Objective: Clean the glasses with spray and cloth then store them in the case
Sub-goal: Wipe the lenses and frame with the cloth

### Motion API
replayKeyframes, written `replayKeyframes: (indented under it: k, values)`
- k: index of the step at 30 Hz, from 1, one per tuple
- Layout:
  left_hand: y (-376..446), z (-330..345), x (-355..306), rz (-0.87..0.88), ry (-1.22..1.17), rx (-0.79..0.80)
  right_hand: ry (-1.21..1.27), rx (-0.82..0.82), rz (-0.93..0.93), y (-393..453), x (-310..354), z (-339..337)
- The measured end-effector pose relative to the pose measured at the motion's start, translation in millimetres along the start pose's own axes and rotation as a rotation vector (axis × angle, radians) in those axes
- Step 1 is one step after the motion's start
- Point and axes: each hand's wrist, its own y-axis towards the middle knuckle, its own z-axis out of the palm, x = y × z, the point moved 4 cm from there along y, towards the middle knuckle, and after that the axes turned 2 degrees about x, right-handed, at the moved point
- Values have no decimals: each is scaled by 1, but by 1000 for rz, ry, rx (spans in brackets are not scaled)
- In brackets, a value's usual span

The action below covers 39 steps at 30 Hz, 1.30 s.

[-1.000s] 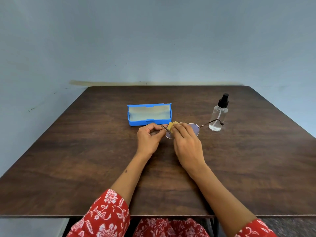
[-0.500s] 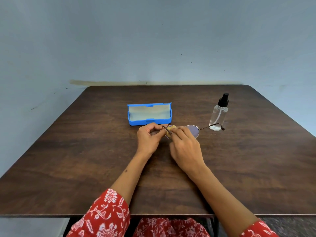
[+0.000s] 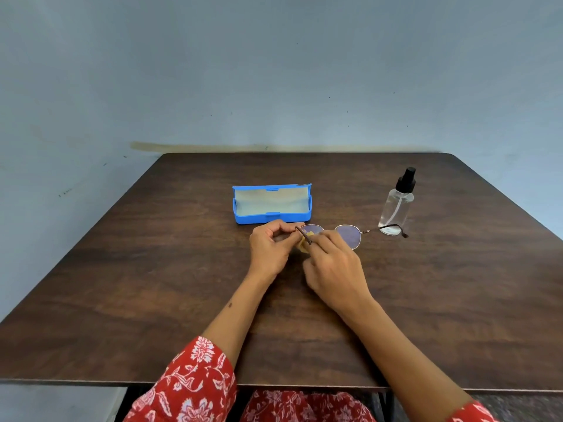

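Observation:
Thin metal-rimmed glasses (image 3: 348, 236) hover just above the table, right temple stretched toward the spray bottle. My left hand (image 3: 269, 249) pinches the frame at its left hinge. My right hand (image 3: 333, 269) presses a small yellow cloth (image 3: 304, 243) against the left lens; the cloth is mostly hidden by fingers. A blue case (image 3: 271, 204) lies open behind my hands, its pale lining showing. A clear spray bottle (image 3: 396, 205) with a black nozzle stands upright at the right.
A dark wooden table (image 3: 152, 284) carries everything, with a blue-grey wall behind its far edge. The near table edge runs just above my red floral sleeves (image 3: 195, 382).
My right hand slid toward me and to the left with the cloth, uncovering more of the right lens. The glasses shifted slightly. My left hand kept its grip.

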Motion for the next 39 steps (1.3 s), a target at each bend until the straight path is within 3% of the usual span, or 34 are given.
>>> replayKeyframes:
  k: [8, 21, 24, 28, 31, 35, 39]
  values:
    - [-3, 1, -6, 38, 10, 12, -92, -85, 15, 7, -7, -2]
    - [2, -2, 3, 11, -92, -44, 111, -22, -15, -5, 1, -8]
    - [3, -4, 5, 11, -150, -86, 280, -164, 192, -6, -14, -19]
    - [5, -7, 9, 21, -162, -100, 577, -421, 710, -18, -54, -26]
    - [5, -6, 9, 17, -165, -102, 715, -456, 932, -25, -70, -22]
    - [5, -6, 10, 7, -168, -105, 710, -430, 863, -21, -65, -22]
    - [5, -5, 8, 2, -159, -102, 447, -278, 535, -14, -49, -17]
